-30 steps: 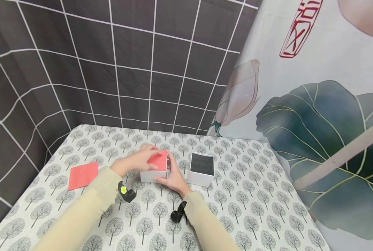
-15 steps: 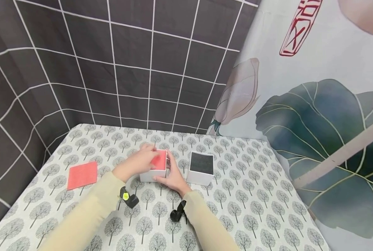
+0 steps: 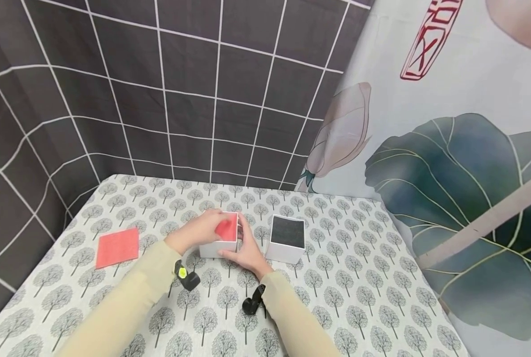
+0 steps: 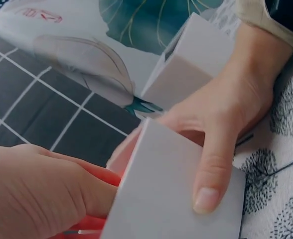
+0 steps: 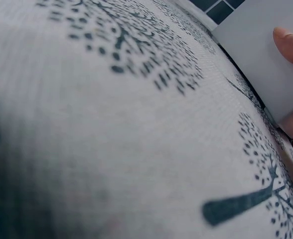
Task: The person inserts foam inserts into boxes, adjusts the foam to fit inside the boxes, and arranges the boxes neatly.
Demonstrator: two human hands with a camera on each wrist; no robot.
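Note:
A white open-topped box (image 3: pixel 210 251) with a red inside or red piece (image 3: pixel 232 227) in it stands near the middle of the patterned table. My right hand (image 3: pixel 247 251) grips its right side, fingers behind and thumb laid flat on the front wall. From the left, my left hand (image 3: pixel 198 230) reaches over the rim, its fingers dipping to the red surface. In the left wrist view, the left hand (image 4: pixel 47 191) enters the box beside the white wall (image 4: pixel 171 184), where its fingertips are hidden.
A flat red square (image 3: pixel 117 247) lies on the table to the left. Just right of my right hand stands a second white box (image 3: pixel 284 254) with a black top or filling (image 3: pixel 288 232). A dark grid-patterned curtain (image 3: pixel 189 119) hangs behind the table (image 3: pixel 359 307).
My left hand's fingers have shifted from spread over the red surface and front rim to reaching down inside the box. My right hand keeps its grip, and the box stays put.

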